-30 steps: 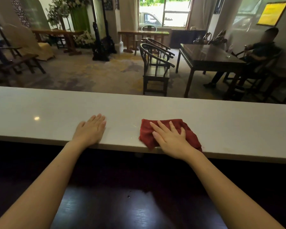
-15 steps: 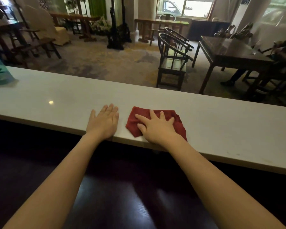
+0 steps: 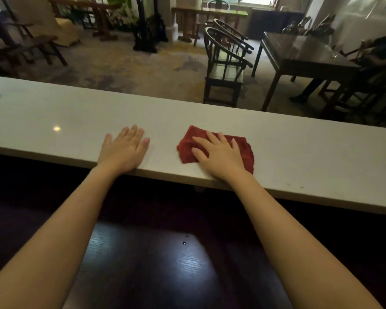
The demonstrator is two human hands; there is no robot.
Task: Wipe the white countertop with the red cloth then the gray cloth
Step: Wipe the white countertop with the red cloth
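A person leans over a long white table (image 3: 276, 139) with both bare forearms stretched forward. The right hand (image 3: 221, 158) lies flat, palm down, on top of a red cloth (image 3: 188, 148), fingers spread and pointing up and to the left; the grip is open, pressing the cloth to the surface rather than clutching it. The cloth is folded into a rough rectangle and sits near the front edge of the table, its left part and far corner showing beyond the fingers, its right edge showing past the wrist. The left hand (image 3: 124, 148) rests palm down on the bare table, well apart from the cloth to the left, fingers together and extended, its grip open and holding nothing; the heel of that hand sits at the front edge. A small bright reflection (image 3: 56, 128) shines on the table further left. Below the table edge a dark wooden surface (image 3: 165, 264) catches a patch of light. Beyond the table a room opens up, with a dark wooden chair (image 3: 224, 68) with a curved back, a dark dining table (image 3: 303, 56) to its right and a patterned floor (image 3: 125, 65). A seated person (image 3: 379, 54) is partly visible at the far right edge.
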